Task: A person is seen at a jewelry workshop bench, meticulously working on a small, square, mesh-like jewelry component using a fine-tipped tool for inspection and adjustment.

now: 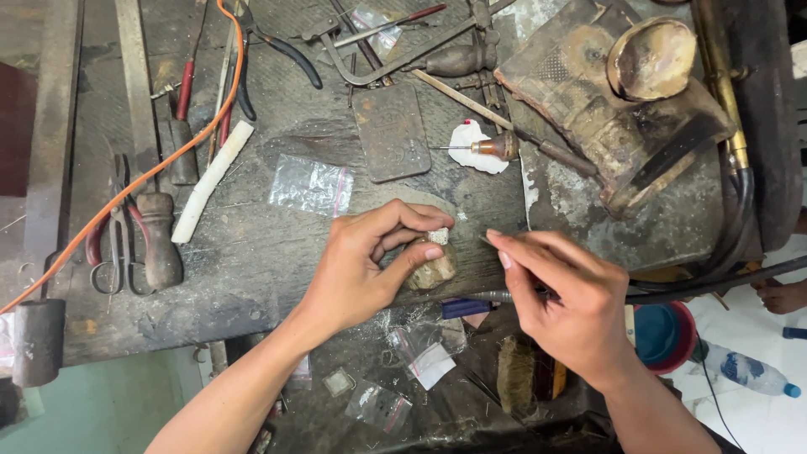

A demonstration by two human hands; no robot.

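Observation:
My left hand (367, 262) grips a rounded, brownish lump (434, 270) at the front of a worn dark workbench (252, 261). A small pale sparkling piece (438, 236) sits on top of the lump, pinched under my left fingertips. My right hand (565, 296) holds a thin metal hand tool (487, 243) like a pen, its tip pointing left, close to the pale piece. A flexible grey shaft (492, 296) runs under my right hand toward the right.
Small clear zip bags (309, 186) lie on the bench and on the lower shelf. Pliers, scissors (113, 252), files, a white stick (212, 181), an orange cable (160, 168), a flat metal plate (390, 131) and a charred block with a bowl (622, 101) crowd the back.

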